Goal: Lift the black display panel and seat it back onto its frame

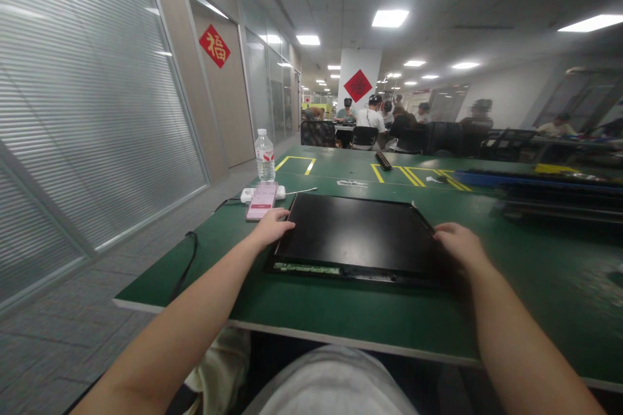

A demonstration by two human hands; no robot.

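Observation:
A black display panel lies in front of me over a dark frame, its glossy face up. Along its near left edge a green circuit board strip shows. My left hand grips the panel's left edge, thumb on top and the other fingers partly hidden. At the opposite side, my right hand is closed on the right edge, where a thin dark rim runs up to the far corner. Whether the fingers hold the panel alone or the frame too, I cannot tell.
The green table carries a phone, a white power strip and a water bottle at left. A dark ribbed bar lies farther back. Long blurred panels stand at right. Several people sit in the background.

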